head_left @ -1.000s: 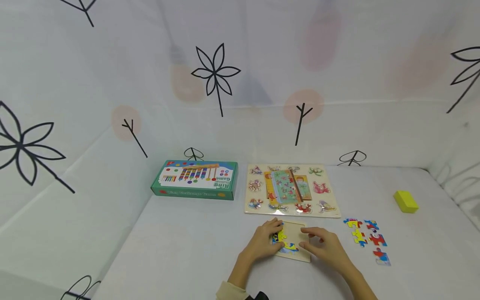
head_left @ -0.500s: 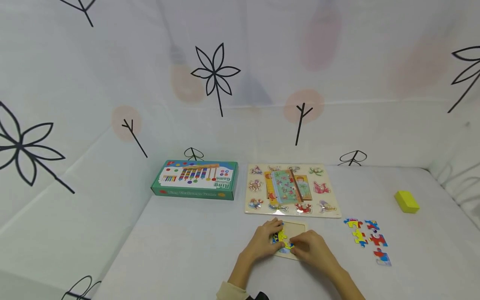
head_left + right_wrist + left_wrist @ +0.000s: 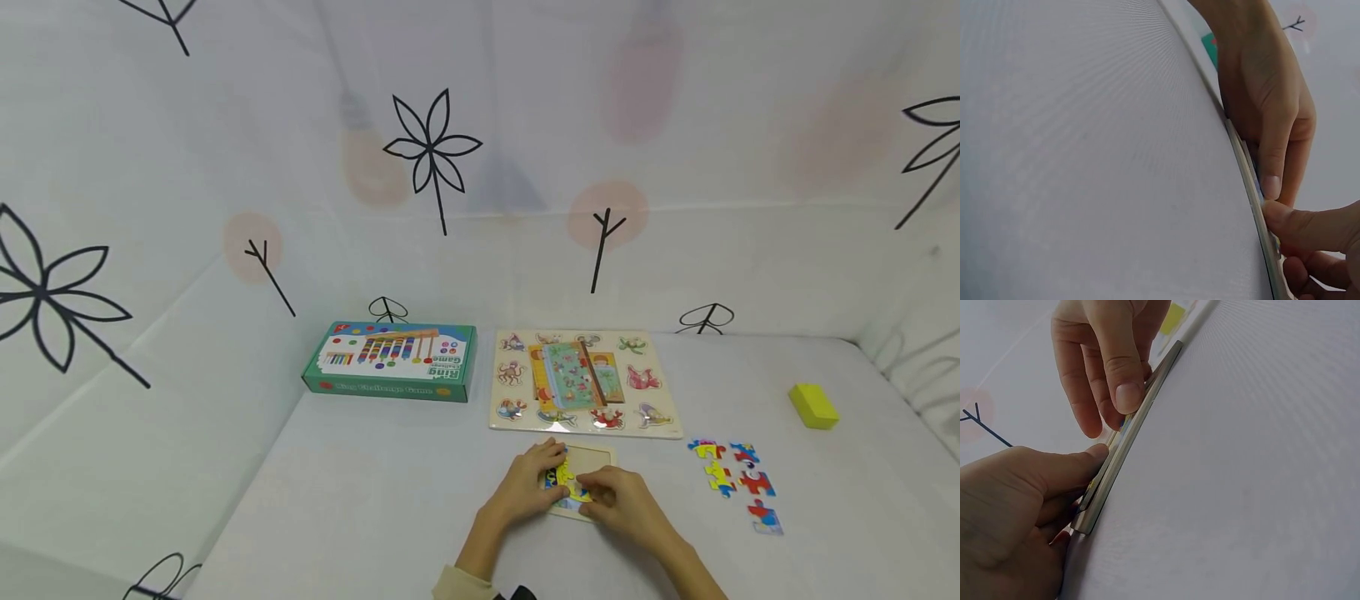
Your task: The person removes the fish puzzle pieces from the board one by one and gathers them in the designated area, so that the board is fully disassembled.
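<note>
A small wooden puzzle tray (image 3: 603,453) lies on the table, its left side filled with yellow and blue jigsaw pieces (image 3: 564,475) and its upper right showing bare wood. My left hand (image 3: 525,483) holds the tray's left side, thumb over the fitted pieces. Over the tray's lower middle, my right hand (image 3: 624,502) pinches a yellow-and-blue piece (image 3: 581,493) between thumb and fingers, mostly hidden by the fingertips. In the left wrist view the right hand's thumb (image 3: 1127,397) comes down right at the tray's edge (image 3: 1132,434), close to the left thumb (image 3: 1096,453).
Several loose red, yellow and blue jigsaw pieces (image 3: 756,481) lie right of the tray. A yellow block (image 3: 813,407) sits farther right. Behind stand a green Ring Challenge Game box (image 3: 390,387) and a sea-animal puzzle board (image 3: 517,387) bearing flat colourful puzzles (image 3: 570,377).
My right hand has moved left from the tray's right edge to the piece in its lower middle, and its fingers have closed together there. The left hand has stayed in place.
</note>
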A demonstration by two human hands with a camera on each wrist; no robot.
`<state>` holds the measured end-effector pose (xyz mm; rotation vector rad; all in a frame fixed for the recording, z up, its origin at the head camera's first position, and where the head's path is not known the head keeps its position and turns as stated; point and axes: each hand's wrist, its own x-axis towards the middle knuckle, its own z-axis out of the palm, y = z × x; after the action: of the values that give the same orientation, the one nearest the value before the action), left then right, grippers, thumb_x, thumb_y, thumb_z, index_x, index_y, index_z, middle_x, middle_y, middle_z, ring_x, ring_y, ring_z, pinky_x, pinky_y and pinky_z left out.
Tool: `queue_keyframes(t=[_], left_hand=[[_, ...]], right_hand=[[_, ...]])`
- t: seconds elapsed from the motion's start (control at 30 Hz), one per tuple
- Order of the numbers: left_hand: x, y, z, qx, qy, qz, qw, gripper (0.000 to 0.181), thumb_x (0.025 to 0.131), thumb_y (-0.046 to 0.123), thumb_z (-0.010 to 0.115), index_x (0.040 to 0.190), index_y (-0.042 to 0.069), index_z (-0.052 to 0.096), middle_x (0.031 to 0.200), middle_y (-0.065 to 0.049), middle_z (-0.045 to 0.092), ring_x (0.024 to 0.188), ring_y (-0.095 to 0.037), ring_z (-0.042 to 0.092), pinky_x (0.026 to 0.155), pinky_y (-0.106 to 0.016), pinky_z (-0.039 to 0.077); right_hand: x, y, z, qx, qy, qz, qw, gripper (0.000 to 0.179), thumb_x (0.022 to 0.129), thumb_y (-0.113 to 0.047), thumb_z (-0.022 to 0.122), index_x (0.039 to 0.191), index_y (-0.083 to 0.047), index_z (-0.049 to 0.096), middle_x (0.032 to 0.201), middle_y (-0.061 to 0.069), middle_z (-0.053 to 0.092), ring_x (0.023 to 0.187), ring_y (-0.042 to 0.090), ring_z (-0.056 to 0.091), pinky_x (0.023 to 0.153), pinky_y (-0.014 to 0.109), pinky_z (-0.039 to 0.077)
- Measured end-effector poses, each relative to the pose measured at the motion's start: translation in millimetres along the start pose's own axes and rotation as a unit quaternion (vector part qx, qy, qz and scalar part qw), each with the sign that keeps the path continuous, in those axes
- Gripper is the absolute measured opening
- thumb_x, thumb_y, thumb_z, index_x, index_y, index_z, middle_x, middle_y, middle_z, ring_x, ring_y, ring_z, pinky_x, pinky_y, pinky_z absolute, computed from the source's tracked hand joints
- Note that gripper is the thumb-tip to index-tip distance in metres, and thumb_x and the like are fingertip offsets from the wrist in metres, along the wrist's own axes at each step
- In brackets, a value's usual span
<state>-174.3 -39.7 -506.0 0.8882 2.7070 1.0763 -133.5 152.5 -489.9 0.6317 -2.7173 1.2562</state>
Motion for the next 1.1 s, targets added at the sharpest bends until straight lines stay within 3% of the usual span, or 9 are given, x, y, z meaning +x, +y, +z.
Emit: queue_keyframes(t=[0.27, 0.43, 0.77, 0.97, 1.1], left_hand=[[-0.2, -1.6, -0.8, 0.006, 0.005, 0.016, 0.9998, 0.047, 0.084, 0.017, 0.066, 0.128, 0.004, 0.058, 0.139, -0.004, 0.051, 0.133, -0.022, 0.04, 0.105, -0.049, 0.036], [0.5, -2.0, -0.5, -0.005, 0.003, 0.005, 1.0, 0.046, 0.085, 0.016, 0.066, 0.128, 0.003, 0.058, 0.139, -0.003, 0.051, 0.133, -0.02, 0.04, 0.107, -0.047, 0.034], [1.4, -0.6, -2.7, 0.003, -0.003, 0.015, 0.9999, 0.044, 0.085, 0.011, 0.064, 0.127, 0.001, 0.058, 0.138, -0.005, 0.051, 0.133, -0.019, 0.04, 0.11, -0.038, 0.032], [0.8, 0.9, -3.7, -0.004, -0.011, -0.008, 0.9999, 0.045, 0.086, 0.013, 0.064, 0.129, 0.003, 0.057, 0.14, -0.004, 0.049, 0.135, -0.019, 0.038, 0.109, -0.045, 0.032], [0.8, 1.3, -3.0, -0.012, -0.013, -0.009, 0.9998, 0.045, 0.086, 0.013, 0.064, 0.128, 0.002, 0.057, 0.14, -0.004, 0.049, 0.135, -0.019, 0.037, 0.109, -0.045, 0.031]], right_hand=[[0.2, 0.3, 0.5, 0.0, 0.001, -0.002, 1.0, 0.037, 0.069, -0.008, 0.081, 0.1, 0.006, 0.067, 0.088, 0.005, 0.067, 0.074, 0.011, 0.059, 0.066, 0.024, 0.052], [1.7, -1.7, -0.8, -0.007, -0.013, 0.011, 0.9998, 0.036, 0.069, -0.009, 0.081, 0.099, 0.007, 0.068, 0.088, 0.005, 0.067, 0.074, 0.01, 0.057, 0.065, 0.023, 0.05], [-2.4, -6.7, -5.3, -0.092, 0.01, 0.038, 0.995, 0.03, 0.066, -0.017, 0.083, 0.092, -0.003, 0.074, 0.085, 0.0, 0.072, 0.077, 0.016, 0.06, 0.068, 0.029, 0.049], [-3.9, -5.6, -6.1, -0.048, -0.002, 0.015, 0.9987, 0.032, 0.068, -0.012, 0.082, 0.096, 0.002, 0.071, 0.087, 0.003, 0.071, 0.078, 0.016, 0.064, 0.069, 0.028, 0.051], [-5.1, -4.3, -5.7, -0.005, -0.02, 0.024, 0.9995, 0.037, 0.069, -0.013, 0.081, 0.1, 0.004, 0.069, 0.089, 0.005, 0.068, 0.077, 0.012, 0.061, 0.067, 0.024, 0.05]])
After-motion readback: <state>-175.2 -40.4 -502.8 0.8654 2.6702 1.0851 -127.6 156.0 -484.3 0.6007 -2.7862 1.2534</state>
